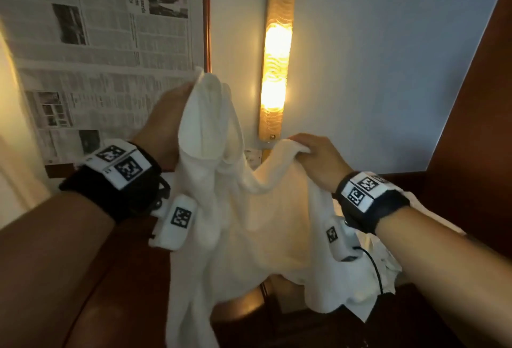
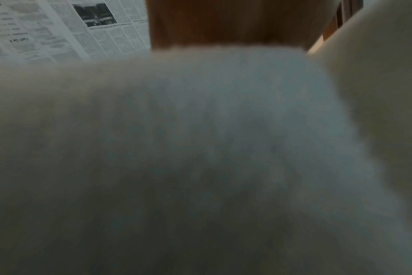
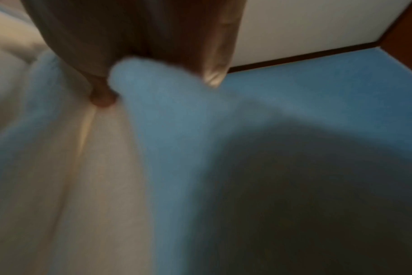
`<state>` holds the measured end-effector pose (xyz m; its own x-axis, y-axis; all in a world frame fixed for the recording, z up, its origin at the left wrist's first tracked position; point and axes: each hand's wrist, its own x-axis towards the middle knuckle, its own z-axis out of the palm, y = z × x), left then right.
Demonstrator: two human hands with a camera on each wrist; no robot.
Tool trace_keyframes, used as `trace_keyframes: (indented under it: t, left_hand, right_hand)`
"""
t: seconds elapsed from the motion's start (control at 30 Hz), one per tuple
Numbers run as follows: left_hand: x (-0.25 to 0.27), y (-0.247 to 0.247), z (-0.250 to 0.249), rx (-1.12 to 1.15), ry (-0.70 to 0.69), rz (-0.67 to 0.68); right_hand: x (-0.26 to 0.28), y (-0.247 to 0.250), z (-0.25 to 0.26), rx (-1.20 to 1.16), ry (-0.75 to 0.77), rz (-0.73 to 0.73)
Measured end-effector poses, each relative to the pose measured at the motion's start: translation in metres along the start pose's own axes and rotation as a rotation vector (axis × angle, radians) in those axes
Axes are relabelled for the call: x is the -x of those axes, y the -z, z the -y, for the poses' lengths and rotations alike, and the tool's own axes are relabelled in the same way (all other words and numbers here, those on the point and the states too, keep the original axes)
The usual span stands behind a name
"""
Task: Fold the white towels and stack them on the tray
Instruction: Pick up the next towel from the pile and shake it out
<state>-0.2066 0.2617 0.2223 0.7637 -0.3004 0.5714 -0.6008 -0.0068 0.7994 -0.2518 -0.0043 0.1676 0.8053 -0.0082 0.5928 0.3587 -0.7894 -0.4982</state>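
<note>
- Head view: we hold a white terry-cloth towel (image 1: 249, 223) up in the air in front of a pale wall. Our left hand (image 1: 166, 123) grips one bunched top edge, raised higher; the cloth covers its fingers, so we cannot tell how they lie. Our right hand (image 1: 318, 159) sits lower, its fingers curled over and clamped on another gathered edge. The towel sags between the two hands and hangs down. A lit amber glass wall lamp (image 1: 277, 62) glows behind it; a framed newspaper print (image 1: 105, 51) hangs to the left, its text too small to read. More white cloth (image 1: 388, 264) lies under our right forearm.
- Left wrist view: blurred white cloth (image 2: 200, 148) fills the frame, right against the camera; newsprint (image 2: 59, 28) shows above, unreadable.
- Right wrist view: blurred; fingers (image 3: 101, 96) press into the towel fold (image 3: 153, 93).
</note>
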Motion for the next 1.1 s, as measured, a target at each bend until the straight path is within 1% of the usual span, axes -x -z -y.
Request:
trace_keyframes:
  t: [0.07, 0.13, 0.23, 0.3, 0.37, 0.47, 0.57, 0.63, 0.7, 0.77, 0.87, 0.93, 1.0, 1.07, 1.1]
  left_hand:
    - [0.004, -0.011, 0.000, 0.013, 0.012, 0.031]
    - [0.010, -0.018, 0.003, 0.058, 0.062, 0.045]
    - [0.016, -0.028, 0.013, 0.139, 0.168, 0.066]
    - [0.019, -0.032, 0.016, 0.138, 0.177, 0.061]
    - [0.021, -0.033, 0.014, 0.090, 0.149, 0.048]
    - [0.021, -0.024, 0.016, 0.064, 0.118, 0.015]
    - [0.023, -0.018, 0.019, 0.023, 0.084, 0.013]
    - [0.026, -0.015, 0.018, -0.023, 0.070, 0.006]
    - [0.029, -0.007, 0.020, -0.039, 0.074, 0.030]
    - [0.034, 0.005, 0.021, -0.062, 0.097, 0.046]
    - [0.042, 0.021, 0.023, -0.061, 0.153, 0.017]
    - [0.046, 0.033, 0.026, -0.028, 0.165, -0.001]
    - [0.049, 0.045, 0.032, 0.013, 0.173, -0.006]
    - [0.054, 0.051, 0.037, -0.031, 0.163, 0.000]
    - [0.058, 0.051, 0.040, -0.033, 0.171, 0.006]
  right_hand:
    - [-0.013, -0.007, 0.031, -0.018, 0.115, 0.030]
    - [-0.024, -0.009, 0.053, -0.004, 0.175, 0.025]
    - [-0.032, -0.010, 0.070, 0.035, 0.168, -0.017]
    - [-0.031, -0.012, 0.073, 0.082, 0.156, -0.032]
    - [-0.025, -0.012, 0.074, 0.096, 0.125, -0.006]
    - [-0.008, -0.014, 0.069, 0.046, 0.070, 0.159]
    - [0.014, -0.033, 0.054, 0.030, -0.050, 0.332]
    - [0.026, -0.049, 0.040, -0.014, -0.176, 0.381]
    - [0.038, -0.064, 0.024, -0.045, -0.268, 0.415]
    - [0.049, -0.078, 0.003, -0.028, -0.321, 0.459]
    - [0.062, -0.093, -0.026, 0.047, -0.384, 0.519]
    - [0.065, -0.097, -0.044, 0.133, -0.389, 0.522]
    - [0.061, -0.094, -0.049, 0.192, -0.375, 0.492]
    - [0.050, -0.086, -0.039, 0.242, -0.291, 0.419]
    - [0.043, -0.084, -0.031, 0.233, -0.207, 0.371]
